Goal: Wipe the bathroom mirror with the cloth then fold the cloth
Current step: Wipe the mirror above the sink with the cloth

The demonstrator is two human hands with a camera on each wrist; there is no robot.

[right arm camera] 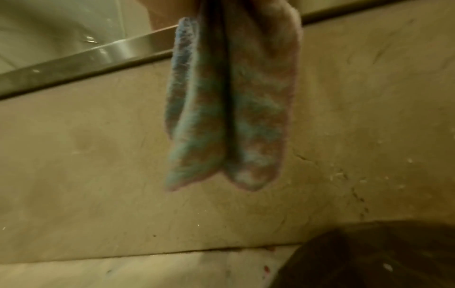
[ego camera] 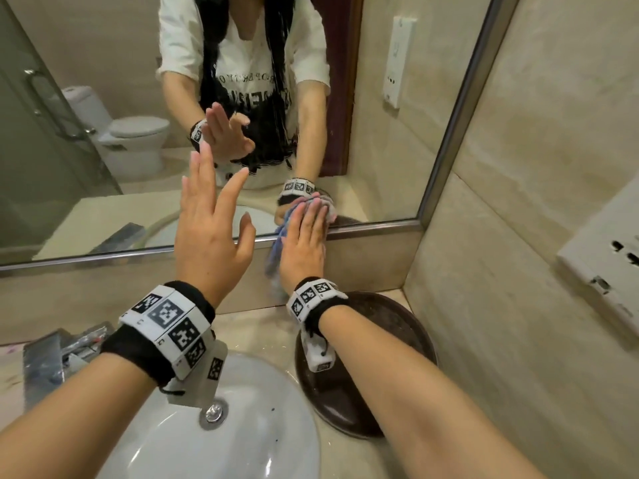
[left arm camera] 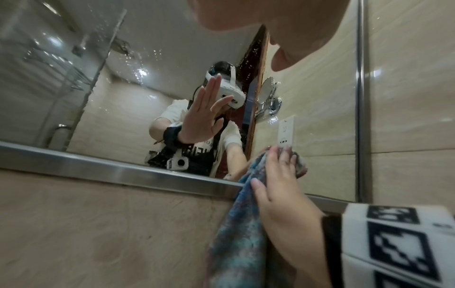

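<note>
Cloth pressed on mirror by right hand (left hand free).

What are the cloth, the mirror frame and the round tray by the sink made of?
Cloth: soft fuzzy fabric, probably microfibre or terry; mottled blue-pink pile, hangs in limp folds under the right hand.
Mirror frame: looks like brushed metal, likely steel or aluminium; grey satin sheen with streaky highlights.
Tray: dark brown, dull and speckled; wood, plastic or resin, cannot tell.
</note>
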